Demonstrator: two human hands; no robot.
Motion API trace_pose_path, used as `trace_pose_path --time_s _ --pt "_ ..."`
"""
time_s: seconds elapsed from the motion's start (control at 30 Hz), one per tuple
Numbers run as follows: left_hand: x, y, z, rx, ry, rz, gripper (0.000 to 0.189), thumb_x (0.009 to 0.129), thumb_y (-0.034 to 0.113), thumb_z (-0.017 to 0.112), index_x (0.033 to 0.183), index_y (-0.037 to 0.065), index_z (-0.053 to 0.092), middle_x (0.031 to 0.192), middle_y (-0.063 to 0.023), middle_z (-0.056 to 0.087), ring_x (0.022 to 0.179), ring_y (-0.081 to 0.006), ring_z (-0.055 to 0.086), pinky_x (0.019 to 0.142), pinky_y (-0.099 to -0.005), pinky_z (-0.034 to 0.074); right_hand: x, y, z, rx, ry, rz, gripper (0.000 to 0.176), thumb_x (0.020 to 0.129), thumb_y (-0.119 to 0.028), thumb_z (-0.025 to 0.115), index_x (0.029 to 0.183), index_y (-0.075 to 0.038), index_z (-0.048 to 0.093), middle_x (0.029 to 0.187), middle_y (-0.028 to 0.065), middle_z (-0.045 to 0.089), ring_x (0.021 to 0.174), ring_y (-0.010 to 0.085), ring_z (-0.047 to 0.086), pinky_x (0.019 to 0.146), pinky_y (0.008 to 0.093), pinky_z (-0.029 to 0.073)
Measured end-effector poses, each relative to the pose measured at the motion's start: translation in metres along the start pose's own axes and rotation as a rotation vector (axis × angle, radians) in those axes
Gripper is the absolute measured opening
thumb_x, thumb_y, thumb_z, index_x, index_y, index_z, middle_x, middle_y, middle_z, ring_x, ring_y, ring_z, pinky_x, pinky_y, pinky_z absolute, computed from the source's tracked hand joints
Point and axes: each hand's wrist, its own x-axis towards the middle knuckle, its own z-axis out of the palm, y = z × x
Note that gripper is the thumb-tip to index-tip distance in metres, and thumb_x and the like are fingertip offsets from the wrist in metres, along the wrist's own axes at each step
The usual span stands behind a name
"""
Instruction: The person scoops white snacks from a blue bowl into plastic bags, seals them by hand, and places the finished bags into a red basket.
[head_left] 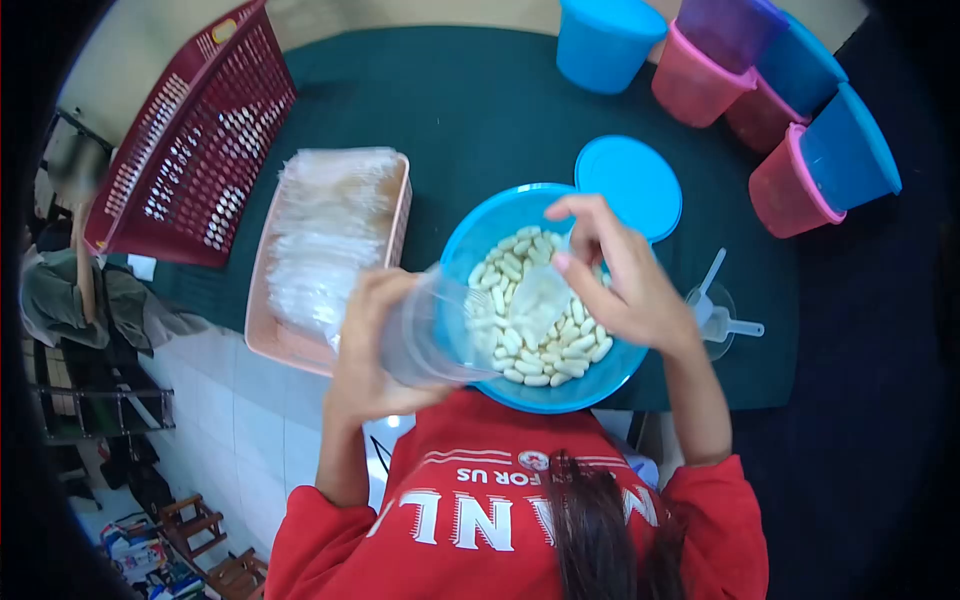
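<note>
My left hand (368, 350) is wrapped around a clear plastic cup (425, 325), tilted with its mouth toward a blue bucket (462, 240). White capsule-shaped pieces (545, 362) fill much of the bucket. My right hand (635, 280) is above the bucket's right side, thumb and fingers curled. By its fingertips, over the capsules, is a translucent white piece (538, 300). Blur hides its exact kind, and the grip on it is partly hidden. A round blue lid (628, 188) lies beyond my right hand.
On the left stand a pink basket (285, 345) of clear plastic packets (325, 240) and a maroon basket (205, 150). Two small scoops (738, 328) rest in a clear dish at right. Blue bucket (605, 45) and pink bucket (785, 195) stacks line the back right.
</note>
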Motion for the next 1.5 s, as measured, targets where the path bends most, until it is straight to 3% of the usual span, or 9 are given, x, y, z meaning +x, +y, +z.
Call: trace_pose_path --time_s 0.03,0.13,0.37,0.43,0.5,0.57,0.67,1.1,1.5 --pt "-0.007 -0.005 -0.003 -0.007 0.002 -0.041 0.079 0.041 0.028 0.079 0.109 0.003 0.046 0.1 -0.013 0.047 0.086 -0.0256 0.049 0.072 -0.0335 0.042 0.003 0.007 0.001 -0.487 0.063 -0.077 0.027 0.075 -0.014 0.055 0.1 -0.004 0.047 0.075 0.0066 0.052 0.071 0.0184 0.051 0.071 0.0333 0.038" --pt "-0.028 -0.02 0.004 -0.275 0.082 -0.278 0.084 0.039 0.032 0.082 0.109 0.001 0.046 0.101 -0.013 0.046 0.088 -0.0232 0.049 0.07 -0.0316 0.043 0.001 0.036 0.016 -0.95 -0.053 -0.143 0.025 0.074 -0.018 0.058 0.092 -0.001 0.054 0.075 0.0074 0.05 0.079 0.0246 0.048 0.08 0.0399 0.033" --pt "-0.036 -0.033 0.011 -0.373 -0.094 -0.214 0.099 0.03 0.046 0.083 0.11 0.0 0.047 0.096 -0.0098 0.048 0.083 -0.0207 0.05 0.066 -0.0283 0.041 0.003 0.048 0.016 -1.066 -0.648 0.067 0.025 0.075 -0.02 0.057 0.089 0.0 0.055 0.088 0.0111 0.054 0.086 0.0246 0.049 0.082 0.0412 0.031" --pt "-0.042 -0.035 0.015 -0.499 -0.069 -0.233 0.104 0.026 0.048 0.083 0.11 -0.001 0.047 0.096 -0.008 0.048 0.08 -0.0179 0.049 0.065 -0.0258 0.038 0.006 0.041 0.007 -0.837 -0.598 0.15 0.023 0.076 -0.019 0.056 0.09 -0.001 0.053 0.085 0.0114 0.053 0.086 0.0255 0.048 0.08 0.0386 0.032" --pt "-0.05 -0.03 0.021 -0.85 0.02 -0.442 0.107 0.022 0.048 0.083 0.11 -0.002 0.047 0.096 -0.0069 0.047 0.078 -0.0152 0.047 0.065 -0.0245 0.036 0.013 0.032 0.005 -0.922 -0.55 0.124 0.024 0.078 -0.018 0.055 0.094 -0.002 0.05 0.083 0.01 0.051 0.085 0.0256 0.047 0.079 0.0368 0.033" --pt "-0.047 -0.028 0.027 -0.9 0.04 -0.457 0.108 0.021 0.046 0.084 0.11 -0.003 0.046 0.096 -0.0072 0.047 0.079 -0.0146 0.047 0.066 -0.0253 0.037 0.02 0.034 0.006 -1.077 -0.241 -0.047 0.026 0.076 -0.012 0.053 0.099 -0.003 0.046 0.083 0.0076 0.047 0.085 0.0239 0.046 0.079 0.0365 0.032" --pt "-0.043 -0.027 0.031 -1.047 0.065 -0.417 0.108 0.023 0.045 0.084 0.112 -0.003 0.046 0.095 -0.007 0.046 0.08 -0.0162 0.048 0.072 -0.0264 0.038 0.031 0.046 0.021 -1.347 -0.202 -0.21 0.019 0.071 -0.013 0.053 0.089 -0.009 0.048 0.079 0.002 0.047 0.085 0.0176 0.046 0.081 0.0337 0.033" --pt "-0.041 -0.035 0.027 -0.864 -0.106 -0.431 0.114 0.021 0.047 0.082 0.116 -0.003 0.043 0.088 -0.004 0.043 0.08 -0.0134 0.044 0.071 -0.0242 0.033 0.016 0.066 0.055 -1.096 -0.264 -0.316 0.022 0.071 -0.014 0.053 0.092 -0.011 0.047 0.075 0.0029 0.049 0.081 0.0162 0.047 0.074 0.0319 0.034" --pt "-0.032 -0.025 0.007 -0.795 -0.195 -0.433 0.1 0.043 0.039 0.078 0.125 0.0 0.035 0.102 -0.0109 0.045 0.096 -0.0218 0.046 0.084 -0.0323 0.036 -0.018 0.034 0.007 -0.693 -0.76 0.136 0.033 0.072 -0.014 0.052 0.103 -0.006 0.047 0.083 0.0138 0.056 0.085 0.03 0.053 0.073 0.0396 0.034"
